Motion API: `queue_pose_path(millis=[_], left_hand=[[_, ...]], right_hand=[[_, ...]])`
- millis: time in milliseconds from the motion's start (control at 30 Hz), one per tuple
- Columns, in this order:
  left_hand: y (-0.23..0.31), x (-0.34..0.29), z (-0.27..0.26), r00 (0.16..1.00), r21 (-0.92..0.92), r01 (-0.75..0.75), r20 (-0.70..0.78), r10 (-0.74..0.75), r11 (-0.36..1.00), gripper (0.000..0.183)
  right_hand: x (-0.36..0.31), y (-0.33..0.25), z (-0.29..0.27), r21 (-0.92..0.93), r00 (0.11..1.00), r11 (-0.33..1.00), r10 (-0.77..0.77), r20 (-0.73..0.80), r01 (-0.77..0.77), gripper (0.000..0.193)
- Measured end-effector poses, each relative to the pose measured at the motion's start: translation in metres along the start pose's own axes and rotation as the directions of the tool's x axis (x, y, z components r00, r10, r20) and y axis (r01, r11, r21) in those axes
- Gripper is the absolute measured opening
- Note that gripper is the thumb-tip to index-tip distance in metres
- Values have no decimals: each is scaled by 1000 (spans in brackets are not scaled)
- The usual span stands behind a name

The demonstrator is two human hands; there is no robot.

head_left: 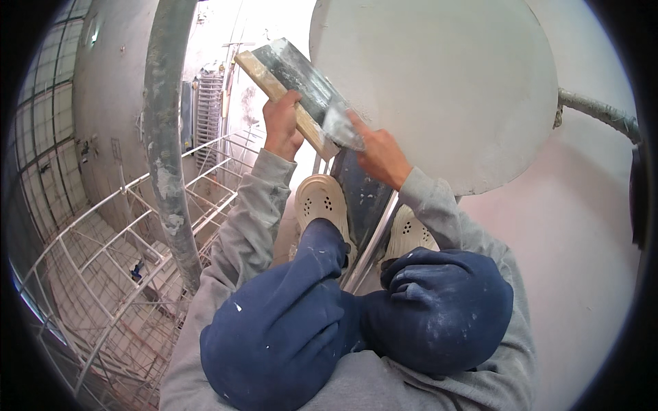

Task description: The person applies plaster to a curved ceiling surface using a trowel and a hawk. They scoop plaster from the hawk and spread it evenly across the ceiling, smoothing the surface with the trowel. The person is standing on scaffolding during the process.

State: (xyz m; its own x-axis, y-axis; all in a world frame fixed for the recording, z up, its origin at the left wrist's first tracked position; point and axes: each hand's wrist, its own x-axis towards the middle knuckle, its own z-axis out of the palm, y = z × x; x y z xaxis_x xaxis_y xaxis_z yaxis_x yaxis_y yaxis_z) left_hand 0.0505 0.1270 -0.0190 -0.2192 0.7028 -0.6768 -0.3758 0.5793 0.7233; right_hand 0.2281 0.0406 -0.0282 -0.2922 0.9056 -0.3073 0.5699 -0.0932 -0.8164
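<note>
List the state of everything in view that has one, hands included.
Left hand: closed on wooden grip
Wide blade: held slanted, smeared pale
Right hand: closed on small scraper
Small scraper: coated pale, overlapping wide blade; contact unclear
Left clog: worn
Right clog: worn, partly hidden
Trousers: worn, pale-flecked
Grey pole: surface patchy

Blade [299, 77] in left hand [281, 127] | scraper [343, 127] in right hand [384, 156], over blade's near end | panel [439, 89] right of blade | post [164, 116] left of left hand | frames [123, 189] behind post, both sides | shoes [319, 189] below hands
</note>
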Motion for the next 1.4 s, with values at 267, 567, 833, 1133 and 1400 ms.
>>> queue_pose_path(millis=[267,567,833,1133,1400], left_hand=[[3,-33,-7,998,130,-56,-14,58,990,20],[11,-42,-7,992,36,-103,81,100,994,16],[18,-50,0,985,108,-68,164,50,992,17],[31,-38,-14,925,305,-41,373,-79,952,33],[31,-12,-27,870,551,-68,441,-222,831,39]], right_hand=[[-14,-23,-4,-54,988,990,-126,88,131,83],[-22,-26,-24,7,980,981,-196,32,196,83],[-34,-19,-40,-84,978,975,-203,45,206,84],[-58,-40,-49,-54,952,964,-246,182,260,85],[-63,-40,-45,-30,934,957,-274,232,288,80]])
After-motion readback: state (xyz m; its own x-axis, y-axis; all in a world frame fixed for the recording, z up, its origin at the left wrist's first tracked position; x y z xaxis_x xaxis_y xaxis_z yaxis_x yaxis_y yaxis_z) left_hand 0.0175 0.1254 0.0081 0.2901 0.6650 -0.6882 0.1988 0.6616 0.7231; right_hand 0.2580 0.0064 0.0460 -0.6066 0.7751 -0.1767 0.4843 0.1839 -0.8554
